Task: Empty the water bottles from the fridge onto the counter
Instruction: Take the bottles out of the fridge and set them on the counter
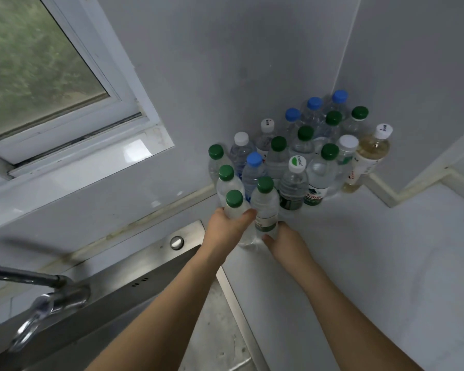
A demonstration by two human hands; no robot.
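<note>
1. While both hands reach to the middle of the frame, two green-capped bottles stand upright at the front of the cluster: the left bottle [235, 207] and the right bottle [265, 207], touching side by side, long axes vertical.
2. Left hand [229, 227] has its fingers [248, 214] curled round the left bottle's body from below in the frame.
3. Right hand [284, 241] holds the right bottle low down; its fingers are mostly hidden behind the base, so their spread cannot be told.
4. Behind them, the other bottles [303, 156] crowd the corner of the white surface [373, 263].
5. Left of the surface lie a steel sink [145, 277] and a tap [46, 298].
6. Judging by this, both bottles are being set down; releasing means drawing the hands back toward the lower frame.
</note>
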